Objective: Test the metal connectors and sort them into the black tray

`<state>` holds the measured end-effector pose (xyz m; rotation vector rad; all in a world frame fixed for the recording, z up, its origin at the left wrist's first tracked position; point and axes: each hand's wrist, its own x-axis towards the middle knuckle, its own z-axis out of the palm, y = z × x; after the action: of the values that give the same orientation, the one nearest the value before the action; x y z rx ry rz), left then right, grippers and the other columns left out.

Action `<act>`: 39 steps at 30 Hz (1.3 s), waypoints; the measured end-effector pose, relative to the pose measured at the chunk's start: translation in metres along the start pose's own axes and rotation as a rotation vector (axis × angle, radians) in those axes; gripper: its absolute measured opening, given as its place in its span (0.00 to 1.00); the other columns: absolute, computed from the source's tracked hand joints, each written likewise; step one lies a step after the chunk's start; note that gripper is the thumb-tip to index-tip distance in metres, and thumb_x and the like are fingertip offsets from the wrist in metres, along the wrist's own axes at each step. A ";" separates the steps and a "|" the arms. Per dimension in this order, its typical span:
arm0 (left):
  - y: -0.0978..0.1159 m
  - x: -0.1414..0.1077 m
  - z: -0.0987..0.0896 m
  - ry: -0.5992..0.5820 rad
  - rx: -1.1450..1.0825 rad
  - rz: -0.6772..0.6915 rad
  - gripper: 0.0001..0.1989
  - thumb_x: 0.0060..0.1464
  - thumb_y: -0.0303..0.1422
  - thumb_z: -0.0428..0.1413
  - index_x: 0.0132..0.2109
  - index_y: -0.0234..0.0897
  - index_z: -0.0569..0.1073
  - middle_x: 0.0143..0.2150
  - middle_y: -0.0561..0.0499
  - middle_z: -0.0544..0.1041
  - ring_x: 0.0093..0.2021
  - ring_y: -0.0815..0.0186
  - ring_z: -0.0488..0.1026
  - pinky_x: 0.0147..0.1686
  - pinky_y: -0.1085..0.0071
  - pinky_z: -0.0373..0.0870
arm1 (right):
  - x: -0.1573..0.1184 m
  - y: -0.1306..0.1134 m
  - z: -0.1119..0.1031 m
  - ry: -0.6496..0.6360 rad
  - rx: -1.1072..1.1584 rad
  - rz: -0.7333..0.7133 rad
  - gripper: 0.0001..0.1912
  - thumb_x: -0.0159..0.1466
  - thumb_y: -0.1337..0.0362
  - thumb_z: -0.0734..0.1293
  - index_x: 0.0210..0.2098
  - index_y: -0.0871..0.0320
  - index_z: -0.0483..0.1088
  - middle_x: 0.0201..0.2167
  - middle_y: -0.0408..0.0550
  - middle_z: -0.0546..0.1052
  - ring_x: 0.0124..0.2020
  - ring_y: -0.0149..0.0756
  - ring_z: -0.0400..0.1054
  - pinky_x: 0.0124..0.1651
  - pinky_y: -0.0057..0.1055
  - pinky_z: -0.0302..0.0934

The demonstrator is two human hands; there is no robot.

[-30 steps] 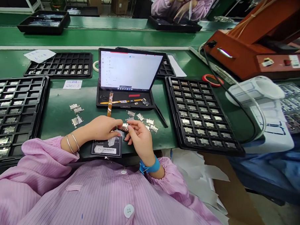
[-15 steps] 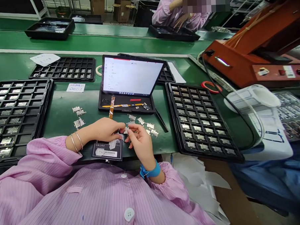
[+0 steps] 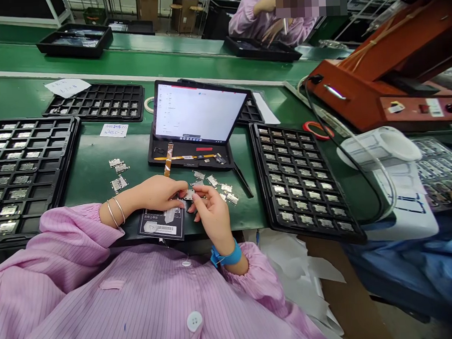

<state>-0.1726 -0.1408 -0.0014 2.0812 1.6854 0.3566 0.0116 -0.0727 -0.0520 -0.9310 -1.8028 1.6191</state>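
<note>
Over a green bench (image 3: 87, 165), left hand (image 3: 157, 193) and right hand (image 3: 213, 209) pinch one board (image 3: 189, 195) near the black pack (image 3: 161, 232); how firmly is hard to see, but a slack pinch could drop it among loose boards (image 3: 212, 180).

Bright, even light leaves only soft shadows on the green tabletop (image 3: 90, 158). The screen (image 3: 197, 113) glows white near upper centre. Toward the right edge, the orange machine (image 3: 351, 84) looks stretched and blue cloth (image 3: 402, 259) blurs; pixelation masks a patch at upper right.
</note>
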 end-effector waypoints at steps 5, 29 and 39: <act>0.002 -0.003 -0.004 -0.015 -0.100 -0.049 0.15 0.53 0.38 0.60 0.43 0.38 0.65 0.26 0.58 0.69 0.25 0.67 0.67 0.25 0.72 0.53 | 0.000 -0.008 -0.013 0.024 -0.485 -0.335 0.11 0.66 0.61 0.64 0.47 0.56 0.70 0.46 0.55 0.74 0.32 0.38 0.71 0.35 0.39 0.70; -0.003 -0.004 0.000 0.051 -0.299 -0.123 0.22 0.49 0.37 0.64 0.46 0.37 0.63 0.27 0.59 0.69 0.25 0.68 0.66 0.26 0.71 0.58 | 0.030 -0.012 -0.041 -0.440 -0.822 -0.823 0.23 0.69 0.70 0.58 0.62 0.55 0.61 0.48 0.54 0.76 0.51 0.43 0.69 0.52 0.45 0.65; 0.018 0.003 0.010 0.226 -0.830 -0.297 0.08 0.53 0.36 0.59 0.36 0.35 0.76 0.28 0.52 0.76 0.26 0.71 0.69 0.23 0.75 0.61 | 0.003 -0.022 -0.018 -0.036 -0.492 -0.441 0.05 0.65 0.61 0.66 0.37 0.55 0.71 0.34 0.47 0.75 0.35 0.38 0.69 0.39 0.35 0.65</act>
<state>-0.1522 -0.1430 -0.0019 1.2027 1.5508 1.0153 0.0206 -0.0601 -0.0281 -0.6302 -2.2873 0.9453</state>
